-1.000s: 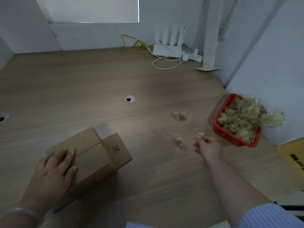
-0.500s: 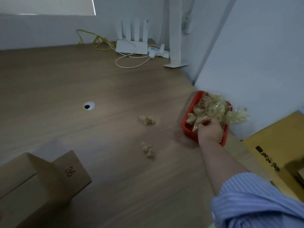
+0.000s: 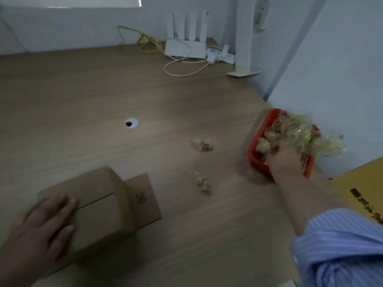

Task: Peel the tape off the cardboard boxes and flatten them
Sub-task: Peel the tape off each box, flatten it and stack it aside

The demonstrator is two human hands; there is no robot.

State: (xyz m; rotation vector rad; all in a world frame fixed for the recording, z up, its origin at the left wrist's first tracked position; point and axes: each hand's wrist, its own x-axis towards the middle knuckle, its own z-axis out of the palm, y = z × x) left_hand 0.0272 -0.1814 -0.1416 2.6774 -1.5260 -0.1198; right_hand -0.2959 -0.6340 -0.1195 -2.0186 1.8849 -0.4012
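A: Head view. Whereabouts of the cardboard box (image 3: pixel 97 206)?

B: Low left on the wooden table (image 3: pixel 186 96), flap marked 36 folded out flat. Pinned under the left hand (image 3: pixel 39 230), fingers straight, palm down on top.

A: And the right hand (image 3: pixel 287 160)?

B: Sunk into the crumpled tape (image 3: pixel 294 131) heaped in the red basket (image 3: pixel 255 146) at the table's right edge. Fingers buried; impossible to tell whether gripping. Two loose tape wads (image 3: pixel 203 144) between box and basket.

Matt cardboard box (image 3: pixel 97 206) under the left fingers (image 3: pixel 62 206), smooth wood-grain surface (image 3: pixel 186 96), red plastic mesh basket (image 3: pixel 252 151), glossy crumpled tape (image 3: pixel 302 131)
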